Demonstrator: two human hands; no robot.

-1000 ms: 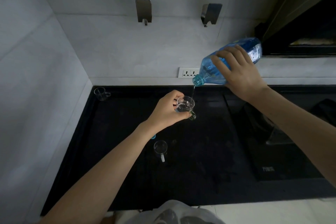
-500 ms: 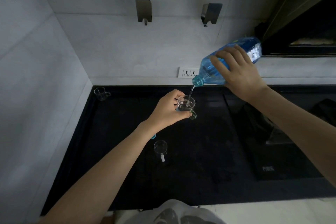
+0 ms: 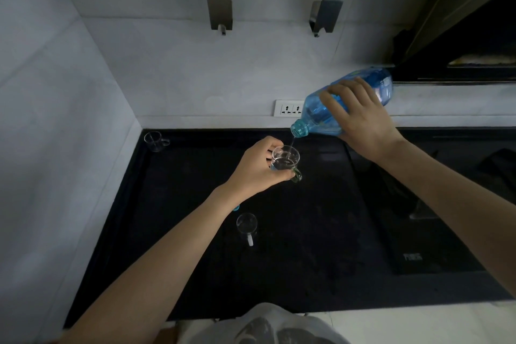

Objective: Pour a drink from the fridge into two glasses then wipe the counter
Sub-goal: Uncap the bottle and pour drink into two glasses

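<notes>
Here we see a person mid-pour over a black counter (image 3: 279, 274): the right hand (image 3: 363, 123) is wrapped round the body of a blue plastic bottle (image 3: 324, 114), tipped neck-down so that a thin stream falls from its open mouth. The left hand (image 3: 257, 173) grips a small clear glass cup (image 3: 285, 160) held up off the counter just below the bottle's mouth, fingers curled round its wall, its greenish handle pointing toward the camera side. We can make out liquid inside it, though how full it is we cannot tell exactly. A second glass cup (image 3: 246, 223) stands on the counter nearer the person, well apart from the pour; whether it already holds any drink is unclear. A third cup (image 3: 154, 141) sits in the far left corner by the wall. We judge this to be the pouring step, with wiping not yet begun. The next move calls for righting the bottle before the cup brims, then setting the cup down level without slopping.
</notes>
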